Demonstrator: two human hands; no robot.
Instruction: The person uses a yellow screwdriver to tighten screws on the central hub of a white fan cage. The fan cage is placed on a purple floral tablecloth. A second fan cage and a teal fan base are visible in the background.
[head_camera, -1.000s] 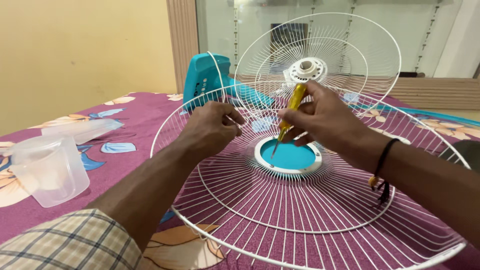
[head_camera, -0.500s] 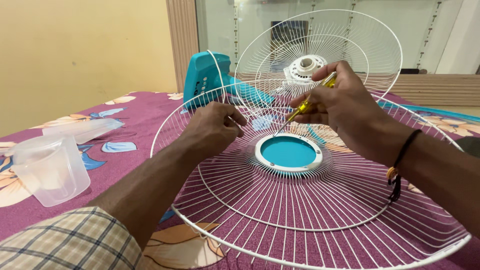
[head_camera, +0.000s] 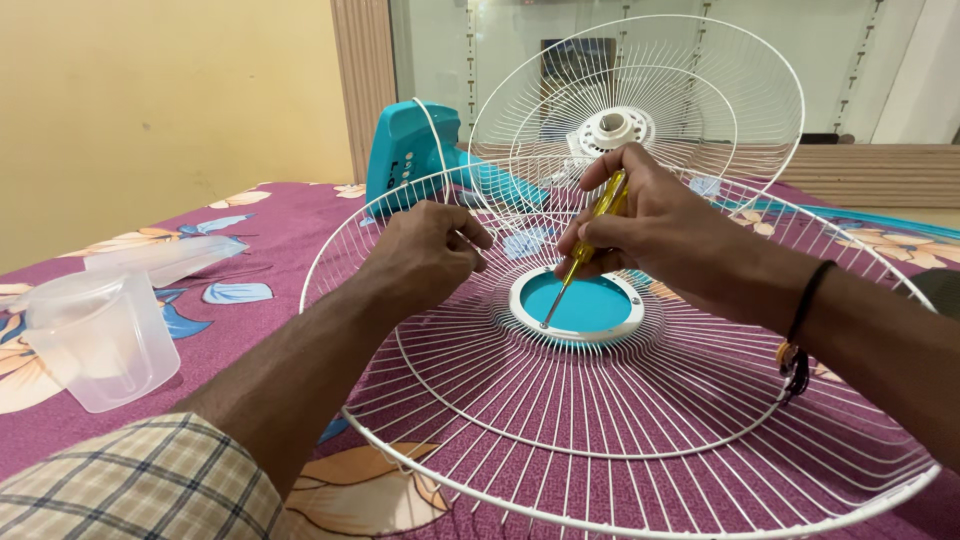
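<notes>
While the right hand blocks the handle: only part of the yellow screwdriver (head_camera: 590, 232) shows.
Right hand (head_camera: 650, 232): fingers closed around the screwdriver, tip on the white hub ring (head_camera: 578, 308).
Left hand (head_camera: 425, 255): fingers pinched narrow on wires of the white fan guard (head_camera: 600, 420), which lies on the bed (head_camera: 300, 215).
Cut off: guard's lower right rim.
Behind: second guard (head_camera: 640, 100), partly masking the teal fan body (head_camera: 410, 150).
Left edge: clear plastic jug (head_camera: 95, 340).

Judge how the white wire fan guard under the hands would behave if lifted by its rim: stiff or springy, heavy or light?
The wire fan guard is mostly thin spokes and open gaps, so probably light for its size. Such slim wires would likely flex if lifted by the rim. The left hand grips its wires while the right hand works the screwdriver, suggesting it shifts easily.
</notes>
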